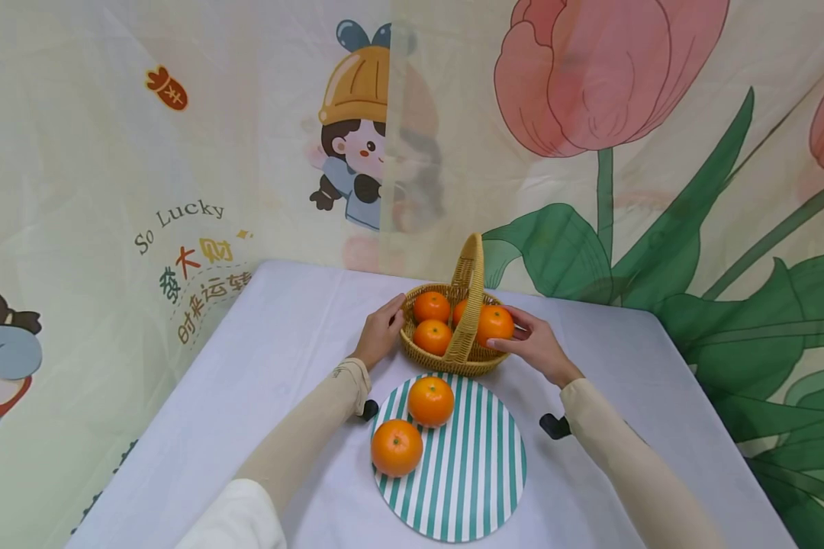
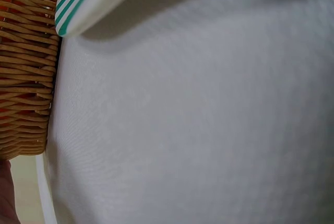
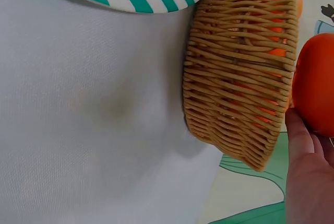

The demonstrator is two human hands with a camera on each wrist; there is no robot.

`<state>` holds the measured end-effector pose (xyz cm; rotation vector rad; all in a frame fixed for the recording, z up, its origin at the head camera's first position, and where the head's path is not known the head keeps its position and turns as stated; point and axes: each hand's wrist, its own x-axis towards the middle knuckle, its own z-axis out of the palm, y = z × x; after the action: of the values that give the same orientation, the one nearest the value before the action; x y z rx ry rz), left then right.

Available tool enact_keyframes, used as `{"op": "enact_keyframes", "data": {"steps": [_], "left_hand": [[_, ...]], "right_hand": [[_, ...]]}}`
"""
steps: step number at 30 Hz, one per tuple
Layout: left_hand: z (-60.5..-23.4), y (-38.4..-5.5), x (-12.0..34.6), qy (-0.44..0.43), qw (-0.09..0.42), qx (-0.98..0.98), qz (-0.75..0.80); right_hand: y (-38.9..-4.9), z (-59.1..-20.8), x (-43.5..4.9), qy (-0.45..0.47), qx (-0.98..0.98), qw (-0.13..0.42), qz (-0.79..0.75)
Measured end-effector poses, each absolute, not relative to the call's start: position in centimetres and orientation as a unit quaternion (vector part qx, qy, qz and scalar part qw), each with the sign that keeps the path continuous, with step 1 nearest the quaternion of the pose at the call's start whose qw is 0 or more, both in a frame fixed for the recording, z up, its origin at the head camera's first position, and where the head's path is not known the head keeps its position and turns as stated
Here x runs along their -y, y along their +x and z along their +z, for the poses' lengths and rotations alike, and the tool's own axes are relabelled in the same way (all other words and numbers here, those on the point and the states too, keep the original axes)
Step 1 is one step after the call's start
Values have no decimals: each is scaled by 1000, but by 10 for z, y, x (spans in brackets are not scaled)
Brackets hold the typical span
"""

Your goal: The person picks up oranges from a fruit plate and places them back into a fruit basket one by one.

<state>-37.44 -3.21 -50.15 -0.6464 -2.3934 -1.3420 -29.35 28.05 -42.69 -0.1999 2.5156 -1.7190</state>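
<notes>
A wicker basket (image 1: 453,364) with an arched handle stands toward the back of the table. Two oranges (image 1: 432,337) lie in its left half, and another orange (image 1: 459,312) is partly hidden behind the handle. My right hand (image 1: 539,347) grips an orange (image 1: 496,323) at the basket's right end; in the right wrist view this orange (image 3: 317,84) sits at rim height. Against the basket's left side rests my left hand (image 1: 379,334), its fingers extended along the rim. Only a sliver of that hand shows in the left wrist view, beside the wicker wall (image 2: 23,88).
In front of the basket lies a round plate (image 1: 481,473) with green and white stripes. Two oranges (image 1: 397,447) rest on its left part. A white cloth (image 1: 302,427) covers the table, and printed curtains (image 1: 281,152) hang close behind it.
</notes>
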Motion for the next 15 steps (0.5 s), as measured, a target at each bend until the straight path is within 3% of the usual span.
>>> {"op": "enact_keyframes", "data": {"steps": [15], "left_hand": [[-508,-380,35,-230,156,838,-470]], "right_hand": [[-316,-438,-272,-59,-879,53,-470]]}}
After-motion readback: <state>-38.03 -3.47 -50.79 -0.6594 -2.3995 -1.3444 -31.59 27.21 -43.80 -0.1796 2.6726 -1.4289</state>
